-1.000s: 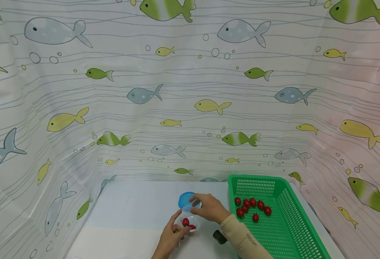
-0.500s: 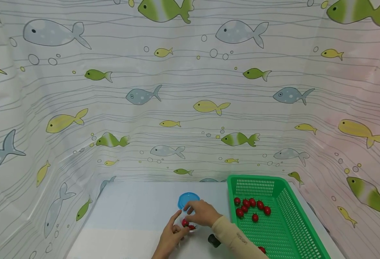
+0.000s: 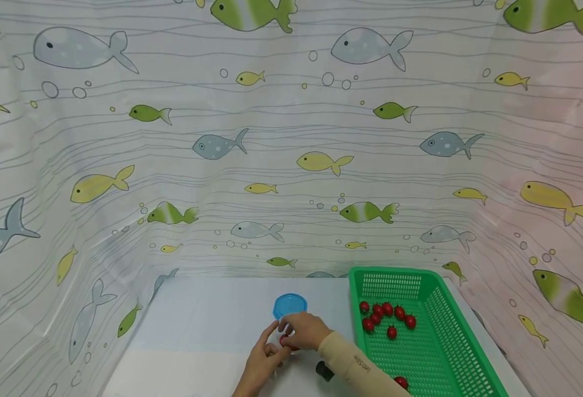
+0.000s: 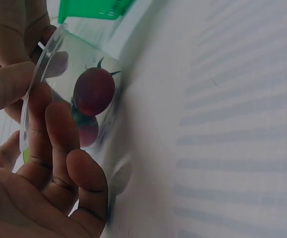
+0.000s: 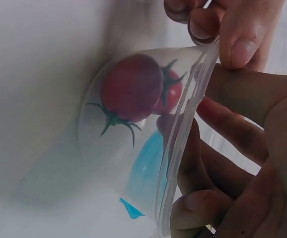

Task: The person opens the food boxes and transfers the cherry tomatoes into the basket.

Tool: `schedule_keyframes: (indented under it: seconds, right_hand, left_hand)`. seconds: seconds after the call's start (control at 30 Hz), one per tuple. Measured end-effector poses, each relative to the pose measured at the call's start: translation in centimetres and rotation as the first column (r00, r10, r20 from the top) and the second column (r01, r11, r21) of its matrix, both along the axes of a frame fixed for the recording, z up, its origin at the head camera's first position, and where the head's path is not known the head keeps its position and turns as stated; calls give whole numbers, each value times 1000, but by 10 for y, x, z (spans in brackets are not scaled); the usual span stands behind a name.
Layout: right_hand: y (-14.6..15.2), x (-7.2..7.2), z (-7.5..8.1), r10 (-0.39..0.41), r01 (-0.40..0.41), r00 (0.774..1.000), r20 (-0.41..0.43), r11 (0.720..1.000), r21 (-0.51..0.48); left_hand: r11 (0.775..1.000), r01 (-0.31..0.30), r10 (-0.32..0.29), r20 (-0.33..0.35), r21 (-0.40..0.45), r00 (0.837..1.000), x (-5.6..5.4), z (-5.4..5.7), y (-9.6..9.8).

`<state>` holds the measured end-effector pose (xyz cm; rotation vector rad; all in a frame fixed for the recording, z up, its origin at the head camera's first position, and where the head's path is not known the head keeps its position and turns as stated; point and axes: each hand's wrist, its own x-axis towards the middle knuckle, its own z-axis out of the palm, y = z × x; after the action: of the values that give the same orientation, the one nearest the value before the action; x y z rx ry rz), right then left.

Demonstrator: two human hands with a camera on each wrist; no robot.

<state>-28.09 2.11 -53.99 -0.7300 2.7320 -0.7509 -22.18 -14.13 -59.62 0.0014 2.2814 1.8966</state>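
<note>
My left hand (image 3: 263, 358) holds a small clear plastic cup (image 5: 176, 166) at its rim. Inside are two cherry tomatoes, a large one (image 5: 132, 88) with its green stem toward the cup's bottom and another (image 5: 172, 96) beside it. My right hand (image 3: 307, 332) is over the mouth of the cup, fingers bent. Through the wall in the right wrist view, one fingertip (image 5: 167, 124) shows inside, close to the tomatoes. Whether it pinches one is hidden. A blue lid (image 3: 290, 305) lies on the table just beyond the cup.
To the right stands a green basket (image 3: 395, 271) with several cherry tomatoes (image 3: 392, 332). A black device (image 3: 325, 371) sits by the right sleeve. The white table (image 3: 197, 320) meets a fish-print curtain (image 3: 291, 132) behind and on both sides.
My right hand has moved down and toward me, from above the lid's near edge to the cup's mouth, and its fingers have gone in. The left hand stays on the cup.
</note>
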Motion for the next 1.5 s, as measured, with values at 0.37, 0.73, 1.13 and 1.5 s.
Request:
schedule_keyframes:
  seconds: [0.37, 0.73, 1.13, 1.5]
  right_hand:
    - [-3, -1, -8, 10, -1, 997, -82, 993, 115]
    - [-5, -5, -18, 21, 4, 988, -154, 987, 160]
    - [-6, -4, -19, 4, 35, 982, -191, 979, 202]
    - [-6, -7, -25, 19, 18, 982, -186, 980, 198]
  left_hand:
    - [1000, -14, 15, 14, -10, 1000, -1, 1, 2]
    - [1000, -14, 14, 11, 2, 1000, -1, -1, 2]
    - [1000, -18, 18, 1, -6, 1000, 1, 1, 5]
    - [1000, -28, 28, 3, -5, 1000, 0, -2, 5]
